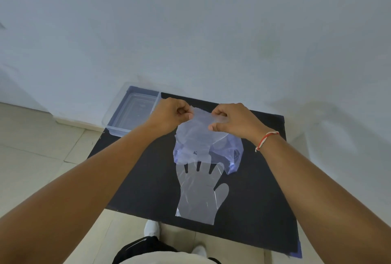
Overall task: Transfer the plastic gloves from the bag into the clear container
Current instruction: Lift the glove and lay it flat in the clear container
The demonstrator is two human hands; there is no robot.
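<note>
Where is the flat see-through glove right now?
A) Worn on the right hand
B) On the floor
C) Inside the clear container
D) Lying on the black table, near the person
D: the glove lies flat on the black table, and the clear container looks empty.

We are seeing soft, even, bluish light with no hard shadows. The wall (190, 20) is looking hazy and a bit blurry. The wide lens is bending the edges, stretching our arms (74, 189) near the corners.
</note>
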